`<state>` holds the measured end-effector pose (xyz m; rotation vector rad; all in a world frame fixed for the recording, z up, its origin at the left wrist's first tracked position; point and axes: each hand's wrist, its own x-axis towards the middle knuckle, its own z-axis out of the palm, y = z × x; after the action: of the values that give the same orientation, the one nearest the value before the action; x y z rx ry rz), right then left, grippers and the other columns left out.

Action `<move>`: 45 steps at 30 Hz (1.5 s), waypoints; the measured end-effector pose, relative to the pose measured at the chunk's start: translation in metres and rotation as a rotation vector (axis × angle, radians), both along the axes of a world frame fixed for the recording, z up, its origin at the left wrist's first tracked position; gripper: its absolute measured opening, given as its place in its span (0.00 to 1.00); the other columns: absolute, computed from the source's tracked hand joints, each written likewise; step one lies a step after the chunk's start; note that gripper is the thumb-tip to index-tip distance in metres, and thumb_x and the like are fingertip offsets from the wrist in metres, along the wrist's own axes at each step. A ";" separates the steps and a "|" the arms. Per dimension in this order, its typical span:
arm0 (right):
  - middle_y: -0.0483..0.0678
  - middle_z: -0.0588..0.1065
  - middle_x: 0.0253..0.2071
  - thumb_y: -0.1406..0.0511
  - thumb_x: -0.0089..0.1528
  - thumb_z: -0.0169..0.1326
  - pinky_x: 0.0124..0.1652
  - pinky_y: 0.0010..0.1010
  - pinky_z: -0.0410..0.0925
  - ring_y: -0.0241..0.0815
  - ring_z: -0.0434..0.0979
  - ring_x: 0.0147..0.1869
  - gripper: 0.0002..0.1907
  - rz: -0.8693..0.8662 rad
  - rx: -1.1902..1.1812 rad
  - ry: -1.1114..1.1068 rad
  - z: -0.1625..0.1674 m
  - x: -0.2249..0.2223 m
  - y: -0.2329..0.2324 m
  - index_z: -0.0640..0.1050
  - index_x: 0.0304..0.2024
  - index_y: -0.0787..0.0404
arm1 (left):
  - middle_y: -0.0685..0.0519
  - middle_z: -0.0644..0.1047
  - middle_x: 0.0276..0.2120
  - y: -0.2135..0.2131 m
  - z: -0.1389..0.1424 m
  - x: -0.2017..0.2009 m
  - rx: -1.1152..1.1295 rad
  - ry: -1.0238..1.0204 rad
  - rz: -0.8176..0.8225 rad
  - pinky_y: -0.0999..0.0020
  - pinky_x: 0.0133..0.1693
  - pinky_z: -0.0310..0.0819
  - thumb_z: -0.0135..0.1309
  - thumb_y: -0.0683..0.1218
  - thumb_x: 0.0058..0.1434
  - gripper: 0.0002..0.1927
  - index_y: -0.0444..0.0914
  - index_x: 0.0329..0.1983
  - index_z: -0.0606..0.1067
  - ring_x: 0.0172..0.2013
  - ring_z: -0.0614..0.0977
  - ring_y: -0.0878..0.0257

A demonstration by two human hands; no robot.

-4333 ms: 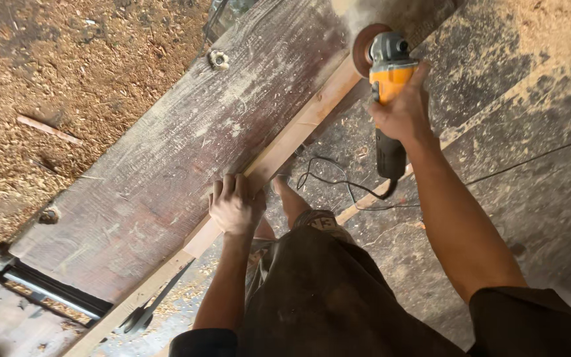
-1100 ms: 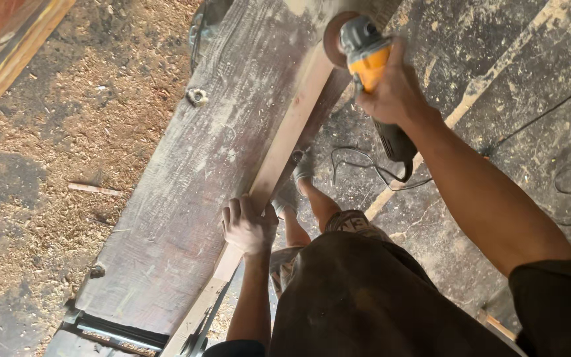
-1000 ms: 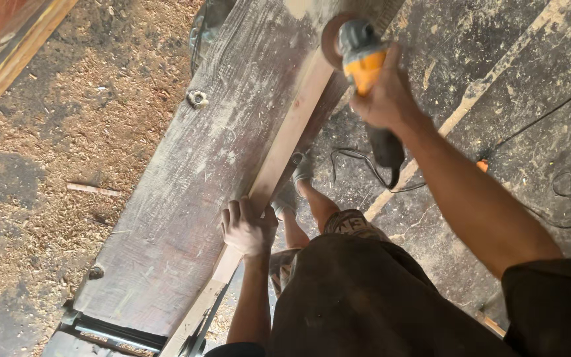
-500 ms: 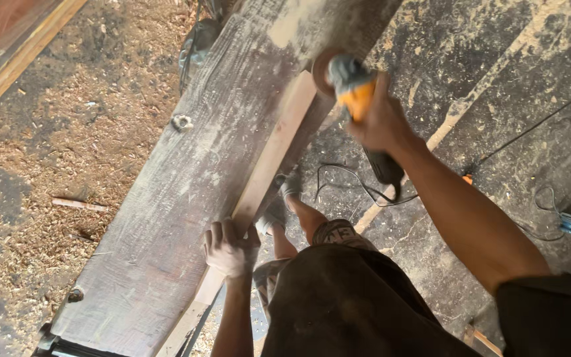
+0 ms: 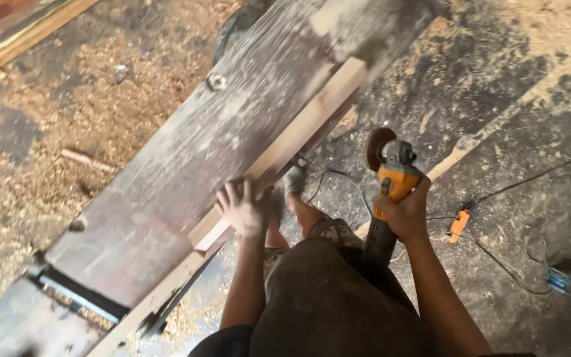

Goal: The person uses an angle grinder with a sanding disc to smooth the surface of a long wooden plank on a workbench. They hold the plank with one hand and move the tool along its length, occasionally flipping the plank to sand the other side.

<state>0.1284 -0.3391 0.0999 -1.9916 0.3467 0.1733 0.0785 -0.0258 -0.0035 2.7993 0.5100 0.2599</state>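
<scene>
A long pale wooden strip lies along the right edge of a worn grey workbench plank. My left hand grips the strip near its lower end. My right hand holds a yellow and grey angle grinder with a brown sanding disc, off the wood and to the right of the bench, over the floor. The grinder's black handle points down toward my body.
Sawdust covers the floor at left. A black cord and an orange plug piece lie on the floor at right. A metal clamp bar crosses the bench at lower left. A bolt sticks up from the plank.
The grinder has come off the far end of the strip and moved down and right, away from the bench. My left hand still holds the strip.
</scene>
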 end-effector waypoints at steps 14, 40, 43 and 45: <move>0.56 0.67 0.53 0.72 0.53 0.62 0.47 0.32 0.75 0.42 0.76 0.50 0.43 0.171 -0.049 -0.070 -0.004 -0.065 0.033 0.52 0.64 0.68 | 0.49 0.79 0.40 0.070 0.009 -0.061 -0.323 0.084 -0.008 0.49 0.46 0.70 0.64 0.54 0.59 0.19 0.45 0.51 0.81 0.41 0.77 0.54; 0.70 0.73 0.51 0.63 0.58 0.60 0.47 0.48 0.77 0.62 0.81 0.46 0.48 0.858 -0.290 -0.077 -0.009 -0.073 0.136 0.47 0.70 0.73 | 0.43 0.79 0.45 0.063 0.021 -0.069 -0.383 0.043 -0.149 0.54 0.46 0.75 0.74 0.50 0.44 0.35 0.32 0.54 0.77 0.44 0.78 0.47; 0.73 0.72 0.51 0.63 0.57 0.62 0.44 0.49 0.77 0.64 0.81 0.44 0.48 0.931 -0.413 -0.087 -0.012 -0.062 0.128 0.48 0.69 0.72 | 0.42 0.80 0.40 0.064 0.018 -0.066 -0.421 0.086 -0.147 0.55 0.42 0.75 0.75 0.52 0.44 0.35 0.29 0.52 0.77 0.40 0.79 0.48; 0.77 0.70 0.56 0.66 0.57 0.60 0.42 0.43 0.79 0.60 0.82 0.45 0.47 0.932 -0.417 -0.138 -0.015 -0.046 0.116 0.48 0.69 0.73 | 0.42 0.80 0.39 0.066 0.016 -0.065 -0.403 0.077 -0.160 0.56 0.41 0.75 0.76 0.53 0.44 0.36 0.28 0.51 0.77 0.39 0.79 0.48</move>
<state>0.0826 -0.2235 0.0844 -2.4254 -0.7161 0.5781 0.0136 0.0399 0.0122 2.4437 0.3112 0.0112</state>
